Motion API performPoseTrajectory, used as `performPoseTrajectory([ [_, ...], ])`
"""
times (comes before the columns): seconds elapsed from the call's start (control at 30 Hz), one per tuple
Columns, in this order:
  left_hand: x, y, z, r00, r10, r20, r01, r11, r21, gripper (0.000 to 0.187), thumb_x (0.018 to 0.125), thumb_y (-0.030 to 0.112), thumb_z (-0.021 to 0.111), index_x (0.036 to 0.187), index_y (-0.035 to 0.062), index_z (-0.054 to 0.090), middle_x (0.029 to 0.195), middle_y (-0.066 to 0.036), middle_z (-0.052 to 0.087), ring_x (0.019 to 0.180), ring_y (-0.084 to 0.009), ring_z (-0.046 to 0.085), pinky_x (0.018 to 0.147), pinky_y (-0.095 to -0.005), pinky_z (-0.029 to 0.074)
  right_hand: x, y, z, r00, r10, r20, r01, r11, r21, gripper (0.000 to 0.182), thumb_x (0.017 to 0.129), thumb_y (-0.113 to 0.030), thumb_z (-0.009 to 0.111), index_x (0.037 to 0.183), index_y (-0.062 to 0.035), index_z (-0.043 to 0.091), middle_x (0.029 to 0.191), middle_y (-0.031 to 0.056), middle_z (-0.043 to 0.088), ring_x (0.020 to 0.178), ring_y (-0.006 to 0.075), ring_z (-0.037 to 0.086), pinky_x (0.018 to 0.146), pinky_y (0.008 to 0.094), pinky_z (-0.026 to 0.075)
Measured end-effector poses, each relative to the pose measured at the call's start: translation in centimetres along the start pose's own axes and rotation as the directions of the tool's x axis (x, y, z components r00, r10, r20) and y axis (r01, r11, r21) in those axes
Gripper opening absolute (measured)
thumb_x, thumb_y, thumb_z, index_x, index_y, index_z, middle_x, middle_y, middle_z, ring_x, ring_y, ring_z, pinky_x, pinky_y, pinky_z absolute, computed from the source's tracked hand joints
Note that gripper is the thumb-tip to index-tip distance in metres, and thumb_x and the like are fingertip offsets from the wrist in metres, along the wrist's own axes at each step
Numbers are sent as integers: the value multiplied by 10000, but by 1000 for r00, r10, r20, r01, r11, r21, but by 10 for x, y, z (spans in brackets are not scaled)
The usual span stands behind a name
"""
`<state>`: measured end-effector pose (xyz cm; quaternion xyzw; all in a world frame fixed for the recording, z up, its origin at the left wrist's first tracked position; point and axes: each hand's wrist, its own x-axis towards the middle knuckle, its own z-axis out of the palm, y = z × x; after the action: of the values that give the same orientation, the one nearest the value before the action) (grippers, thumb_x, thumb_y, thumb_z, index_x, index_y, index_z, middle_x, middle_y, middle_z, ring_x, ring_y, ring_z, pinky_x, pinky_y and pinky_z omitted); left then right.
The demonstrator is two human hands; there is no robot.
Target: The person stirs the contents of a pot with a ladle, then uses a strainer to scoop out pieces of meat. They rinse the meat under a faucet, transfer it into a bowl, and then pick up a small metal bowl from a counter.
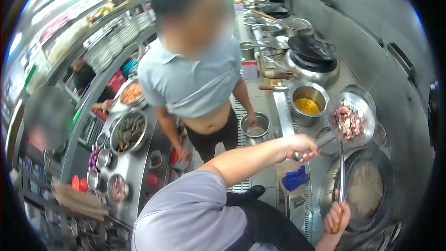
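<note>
My left hand (pixel 303 148) is closed round the handle of a perforated strainer (pixel 368 132). Reddish-brown and pale food pieces (pixel 349 122) lie in the strainer, over the stove side. My right hand (pixel 337 217), lower in the view, grips the wooden end of a long metal utensil (pixel 342 172). The far end of this utensil reaches up to the strainer's lower edge, where its tip is hidden. Below the strainer is a dark wok (pixel 388 176) with a brownish, cloudy patch inside.
A pot of yellow liquid (pixel 307 104) stands left of the strainer. A blue cloth (pixel 295 178) lies at the stove's edge. Another person (pixel 193 76) stands beyond my left arm, one hand at a metal pail (pixel 254 129). Food bowls (pixel 128 132) line the left counter (pixel 134 172).
</note>
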<state>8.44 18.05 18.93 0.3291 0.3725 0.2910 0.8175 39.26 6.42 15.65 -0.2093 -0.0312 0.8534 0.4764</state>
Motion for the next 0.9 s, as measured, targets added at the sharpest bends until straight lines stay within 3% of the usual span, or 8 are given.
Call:
performPoseTrajectory([
  [0.1,-43,-45,-2,999,29,-40,-30,999,-18,323,731,28,561,1037,30,456,598,-16,493,402,-80,449,333,-227,384,-24,7,-14,996,71,58,-67,995,-75,458,907,-143,368,1333,20,323,598,59,417,336,156,400,279,296,349],
  [0.2,-88,-96,-1,993,68,-98,-74,996,-55,320,744,15,548,1047,38,444,596,-21,469,370,-81,426,321,-228,366,-38,13,-16,976,215,45,-194,940,-280,459,902,-135,372,1330,24,321,601,60,419,335,154,395,282,293,349],
  [0.23,-107,-115,-2,994,90,-65,-95,991,-89,335,754,17,544,1071,45,439,589,-14,457,376,-80,426,321,-227,360,-44,18,-15,963,269,30,-241,901,-362,460,900,-132,373,1329,26,320,602,61,420,335,154,393,282,292,349],
  [0.4,-216,-193,20,966,61,-250,-112,974,-195,383,754,27,555,1115,53,431,588,-1,452,387,-68,423,334,-230,361,-57,35,8,845,531,-64,-416,579,-701,463,891,-118,380,1323,34,316,606,62,423,332,150,385,287,287,350],
  [0.63,-365,-292,57,848,118,-517,-325,886,-331,406,760,30,552,1146,53,429,604,1,445,399,-70,422,350,-230,353,-28,101,50,608,786,-112,-489,260,-833,467,878,-99,388,1316,45,310,613,64,428,330,146,372,293,280,350],
  [0.77,-445,-335,88,649,120,-752,-528,782,-330,407,776,17,546,1166,48,435,611,-6,443,408,-70,406,375,-223,329,0,181,80,398,906,-148,-633,154,-759,489,873,-106,430,1331,24,319,594,64,413,345,168,411,286,314,358],
  [0.83,-485,-342,107,524,91,-847,-623,720,-307,389,782,5,545,1154,31,436,605,-7,447,406,-81,422,372,-225,337,5,237,109,297,938,-179,-686,79,-723,494,844,-78,469,1310,26,341,595,68,415,347,167,416,287,313,356],
  [0.9,-520,-356,117,361,54,-931,-641,740,-206,383,777,4,553,1141,22,437,599,-6,456,402,-85,431,366,-228,349,8,293,128,205,964,-169,-675,14,-738,462,853,-85,459,1290,25,360,601,65,421,350,162,417,289,301,352],
])
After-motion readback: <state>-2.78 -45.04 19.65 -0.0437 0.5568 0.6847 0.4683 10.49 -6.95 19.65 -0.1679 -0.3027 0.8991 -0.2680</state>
